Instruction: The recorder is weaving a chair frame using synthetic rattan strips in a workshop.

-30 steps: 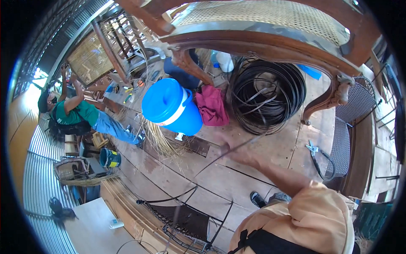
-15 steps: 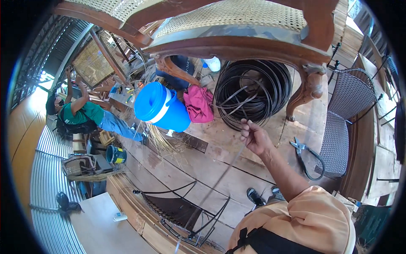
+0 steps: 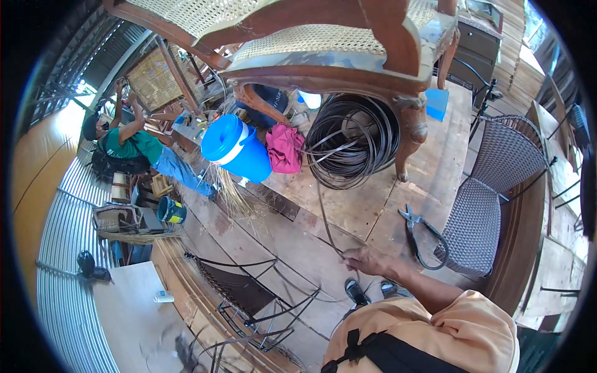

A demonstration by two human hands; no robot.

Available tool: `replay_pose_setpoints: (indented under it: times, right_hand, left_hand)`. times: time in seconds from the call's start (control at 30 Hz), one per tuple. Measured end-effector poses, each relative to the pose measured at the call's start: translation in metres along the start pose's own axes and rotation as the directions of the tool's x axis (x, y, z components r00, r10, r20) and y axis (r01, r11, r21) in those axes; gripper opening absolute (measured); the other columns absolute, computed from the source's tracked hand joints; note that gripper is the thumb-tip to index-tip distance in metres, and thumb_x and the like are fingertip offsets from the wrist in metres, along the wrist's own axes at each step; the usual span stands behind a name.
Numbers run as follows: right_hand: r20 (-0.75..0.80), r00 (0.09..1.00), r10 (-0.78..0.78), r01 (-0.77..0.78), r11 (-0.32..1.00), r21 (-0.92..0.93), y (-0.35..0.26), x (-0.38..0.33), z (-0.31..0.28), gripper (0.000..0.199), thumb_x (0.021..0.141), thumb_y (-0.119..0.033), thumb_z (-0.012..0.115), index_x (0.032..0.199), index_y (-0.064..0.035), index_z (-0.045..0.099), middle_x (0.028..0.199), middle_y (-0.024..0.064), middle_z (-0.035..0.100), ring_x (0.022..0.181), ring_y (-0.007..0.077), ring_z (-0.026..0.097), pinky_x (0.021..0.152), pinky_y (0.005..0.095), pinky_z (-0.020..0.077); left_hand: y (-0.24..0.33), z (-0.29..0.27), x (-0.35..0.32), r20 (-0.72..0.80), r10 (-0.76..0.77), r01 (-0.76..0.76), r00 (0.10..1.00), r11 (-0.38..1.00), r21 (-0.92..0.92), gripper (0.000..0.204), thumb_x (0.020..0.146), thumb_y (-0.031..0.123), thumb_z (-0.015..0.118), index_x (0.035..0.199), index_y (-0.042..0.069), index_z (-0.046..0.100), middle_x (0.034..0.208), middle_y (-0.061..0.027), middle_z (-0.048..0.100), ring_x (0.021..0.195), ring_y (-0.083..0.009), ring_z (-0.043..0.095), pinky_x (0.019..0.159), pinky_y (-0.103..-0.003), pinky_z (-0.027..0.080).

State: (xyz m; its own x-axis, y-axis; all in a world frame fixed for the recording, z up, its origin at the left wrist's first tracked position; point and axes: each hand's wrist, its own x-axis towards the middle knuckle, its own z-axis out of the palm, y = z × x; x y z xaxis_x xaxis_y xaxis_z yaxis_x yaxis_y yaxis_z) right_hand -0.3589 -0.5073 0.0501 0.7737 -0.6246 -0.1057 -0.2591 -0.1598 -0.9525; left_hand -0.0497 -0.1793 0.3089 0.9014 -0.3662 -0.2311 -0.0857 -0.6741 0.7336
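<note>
My right hand (image 3: 367, 260) is closed in a pinch on a dark flat weaving strip (image 3: 324, 214). The strip runs up to a big loose coil of the same dark strip (image 3: 323, 140) on the wooden platform, under a carved chair. Past my fingers the strip trails toward a black metal chair frame with a dark woven panel (image 3: 239, 287), lower left. Cutting pliers with dark handles (image 3: 421, 237) lie on the platform edge, right of my hand. My left hand is not in view. A blurred dark shape shows at the lower left; I cannot make it out.
A carved wooden chair with cane panels (image 3: 311, 73) stands over the coil. Beside it are a blue water jug (image 3: 231, 149) and a pink cloth (image 3: 285, 149). At right stands a woven chair (image 3: 476, 217). A person in a green shirt (image 3: 130, 146) works at far left.
My right hand has come down and nearer to me, away from the coil, drawing the strip out. The view has shifted, and loose strip now shows over the metal frame.
</note>
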Motion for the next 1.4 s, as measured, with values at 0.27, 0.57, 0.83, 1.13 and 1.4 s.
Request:
replay_pose_setpoints:
  times: [0.27,0.57,0.83,1.13,1.4]
  right_hand:
    - [-0.519,0.834,-0.187,-0.197,0.778,-0.596,-0.019,-0.071,-0.137,0.029,0.088,-0.020,0.043,0.114,-0.0094,0.053,0.071,0.0117,0.058,0.058,0.0238,0.057,0.057,0.0339,0.0476]
    - [-0.650,0.757,-0.071,0.417,0.818,0.397,-0.054,-0.013,-0.276,0.029,0.087,-0.013,0.051,0.113,0.0000,0.052,0.105,0.0061,0.059,0.091,0.0134,0.056,0.078,0.0264,0.0452]
    - [-0.407,0.873,-0.268,0.319,0.946,0.060,-0.048,0.015,-0.292,0.053,0.072,-0.019,0.067,0.117,0.0029,0.052,0.115,0.0100,0.056,0.102,0.0180,0.052,0.092,0.0310,0.0380]
    - [-0.569,0.689,-0.449,0.130,0.849,-0.513,0.073,0.034,-0.353,0.024,0.080,-0.017,0.056,0.095,0.0008,0.059,0.071,0.0115,0.061,0.070,0.0270,0.059,0.061,0.0351,0.0486]
    - [-0.634,-0.013,0.773,0.616,0.506,0.603,0.184,-0.060,-0.427,0.018,0.083,-0.007,0.041,0.098,-0.0021,0.050,0.085,0.0204,0.057,0.068,0.0357,0.058,0.048,0.0512,0.0476]
  left_hand:
    - [0.139,0.167,0.033,0.676,0.322,-0.714,0.663,0.543,0.442,0.031,0.079,0.027,0.056,0.093,-0.001,0.056,0.071,-0.0171,0.057,0.065,-0.0285,0.054,0.063,-0.037,0.042]
    - [0.302,0.434,-0.014,0.919,0.395,-0.994,-0.023,-0.105,0.020,0.030,0.082,0.029,0.054,0.096,0.003,0.061,0.093,-0.0220,0.061,0.088,-0.0367,0.058,0.077,-0.044,0.045]
    - [0.323,0.524,-0.023,0.717,0.697,-0.998,0.015,-0.039,0.058,0.030,0.085,0.027,0.047,0.098,0.005,0.063,0.098,-0.0173,0.062,0.094,-0.0327,0.059,0.081,-0.042,0.046]
    - [0.310,0.520,-0.029,0.464,0.885,-0.995,0.047,0.000,0.101,0.045,0.080,0.034,0.056,0.109,0.000,0.055,0.114,-0.0216,0.053,0.109,-0.0348,0.049,0.092,-0.041,0.038]
    - [0.188,0.384,0.038,0.214,0.907,-0.899,0.363,0.401,-0.176,0.038,0.083,0.017,0.057,0.115,-0.001,0.048,0.115,-0.0206,0.051,0.107,-0.0335,0.050,0.093,-0.039,0.038]
